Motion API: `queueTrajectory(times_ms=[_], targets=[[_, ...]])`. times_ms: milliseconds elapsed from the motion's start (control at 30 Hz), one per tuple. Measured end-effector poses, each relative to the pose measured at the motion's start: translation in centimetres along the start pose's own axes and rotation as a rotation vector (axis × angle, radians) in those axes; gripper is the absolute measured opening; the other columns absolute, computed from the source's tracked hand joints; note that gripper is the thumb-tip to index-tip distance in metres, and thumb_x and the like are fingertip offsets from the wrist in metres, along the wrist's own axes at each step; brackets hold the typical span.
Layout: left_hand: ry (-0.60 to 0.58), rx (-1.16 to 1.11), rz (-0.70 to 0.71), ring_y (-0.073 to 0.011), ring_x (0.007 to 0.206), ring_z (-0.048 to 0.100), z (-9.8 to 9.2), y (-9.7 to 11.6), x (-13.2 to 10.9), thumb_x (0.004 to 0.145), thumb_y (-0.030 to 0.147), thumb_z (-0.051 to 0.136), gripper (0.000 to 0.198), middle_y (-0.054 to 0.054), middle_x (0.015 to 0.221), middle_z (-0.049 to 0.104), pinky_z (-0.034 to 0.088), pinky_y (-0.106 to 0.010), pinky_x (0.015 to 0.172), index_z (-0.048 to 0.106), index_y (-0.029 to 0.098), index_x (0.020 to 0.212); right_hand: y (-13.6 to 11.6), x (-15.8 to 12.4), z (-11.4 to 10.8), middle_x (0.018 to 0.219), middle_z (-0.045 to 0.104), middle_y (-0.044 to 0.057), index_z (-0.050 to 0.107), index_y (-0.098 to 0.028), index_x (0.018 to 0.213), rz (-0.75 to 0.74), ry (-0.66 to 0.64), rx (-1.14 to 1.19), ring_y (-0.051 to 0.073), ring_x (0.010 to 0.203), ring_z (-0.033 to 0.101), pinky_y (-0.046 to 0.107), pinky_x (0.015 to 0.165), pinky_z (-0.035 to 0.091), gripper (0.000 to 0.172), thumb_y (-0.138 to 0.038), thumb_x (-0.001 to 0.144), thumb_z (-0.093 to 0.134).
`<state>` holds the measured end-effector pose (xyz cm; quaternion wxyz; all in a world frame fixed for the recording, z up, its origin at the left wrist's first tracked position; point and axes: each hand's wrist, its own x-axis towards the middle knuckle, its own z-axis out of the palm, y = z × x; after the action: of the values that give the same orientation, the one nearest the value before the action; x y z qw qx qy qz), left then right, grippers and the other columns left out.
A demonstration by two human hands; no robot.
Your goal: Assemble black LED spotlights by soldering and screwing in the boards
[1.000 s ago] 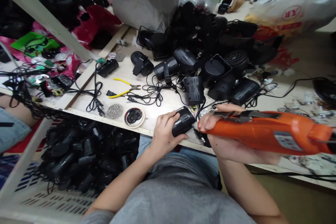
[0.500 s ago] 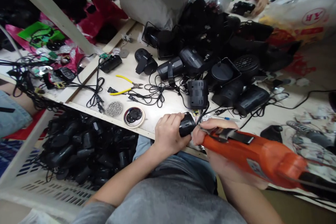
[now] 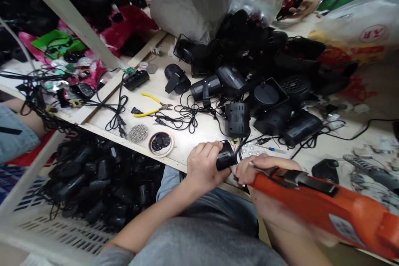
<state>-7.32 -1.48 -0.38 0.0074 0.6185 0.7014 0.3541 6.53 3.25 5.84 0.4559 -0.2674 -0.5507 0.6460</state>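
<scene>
While left hand [image 3: 204, 166] wraps black plastic housing [image 3: 226, 157] near bench edge [image 3: 124, 143], right hand [image 3: 268, 172] clasps orange electric screwdriver [image 3: 314, 199], long axis pointing up-left; tip just beside housing's right end, contact unclear.

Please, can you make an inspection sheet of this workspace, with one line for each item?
surface: pale wooden workbench, crowded.
job's things: black plastic housing in the left hand; orange electric screwdriver in the right hand.
clutter: heap of black housings, yellow-handled pliers, small screws in a round patch.
grippers: nothing seen; two bare hands, both gripping.
cables: black cords tangled beside the pliers.
surroundings: white plastic crate of black housings, plastic bag, a co-worker's hands.
</scene>
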Motion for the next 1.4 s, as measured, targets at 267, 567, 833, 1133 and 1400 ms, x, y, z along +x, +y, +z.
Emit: queueTrajectory(times_ms=[267,567,833,1133,1400], targets=[[-0.053,-0.031,-0.056,-0.0276,0.089,0.067,-0.4,0.3,0.0,0.067,0.039,0.087,0.051,-0.008,0.104,0.074,0.052,-0.041,0.075,0.061,0.019,0.107,-2.7,3.1,1.1,0.063,0.065,0.001,0.074,-0.032,0.105,-0.241,0.064,0.072,0.022,0.052,0.057,0.041,0.053,0.048,0.028,-0.052,0.091,0.061],[0.003,0.005,-0.075,-0.0295,0.092,0.067,-0.2,0.4,-0.3,0.063,0.038,0.090,0.068,-0.014,0.114,0.068,0.053,-0.042,0.079,0.052,0.017,0.116,0.5,6.3,1.8,0.067,0.064,0.005,0.074,-0.025,0.102,-0.194,0.014,0.225,0.023,0.052,0.059,0.037,0.045,0.047,0.069,-0.084,0.070,0.054],[-0.031,-0.007,-0.052,-0.0268,0.084,0.062,-0.1,-0.1,0.2,0.068,0.028,0.081,0.055,-0.009,0.095,0.067,0.052,-0.040,0.072,0.055,0.017,0.115,2.5,6.8,2.7,0.069,0.064,0.003,0.071,-0.021,0.098,-0.126,-0.049,0.224,0.018,0.051,0.056,0.034,0.047,0.050,0.079,-0.091,0.062,0.061],[-0.119,-0.015,-0.090,-0.0272,0.091,0.062,-0.2,-0.2,0.1,0.066,0.029,0.084,0.059,-0.010,0.110,0.068,0.053,-0.043,0.078,0.061,0.020,0.119,3.1,5.9,2.3,0.073,0.062,0.004,0.075,-0.029,0.100,-0.119,0.028,0.115,0.025,0.066,0.062,0.039,0.056,0.052,0.072,-0.089,0.064,0.059],[-0.265,-0.070,-0.084,-0.0313,0.101,0.063,-0.9,-0.1,1.5,0.065,0.052,0.089,0.065,-0.011,0.114,0.067,0.052,-0.047,0.087,0.064,0.017,0.113,0.2,6.6,2.3,0.063,0.059,0.002,0.073,-0.028,0.102,-0.241,0.047,0.123,0.020,0.050,0.054,0.035,0.048,0.044,0.074,-0.090,0.065,0.057]])
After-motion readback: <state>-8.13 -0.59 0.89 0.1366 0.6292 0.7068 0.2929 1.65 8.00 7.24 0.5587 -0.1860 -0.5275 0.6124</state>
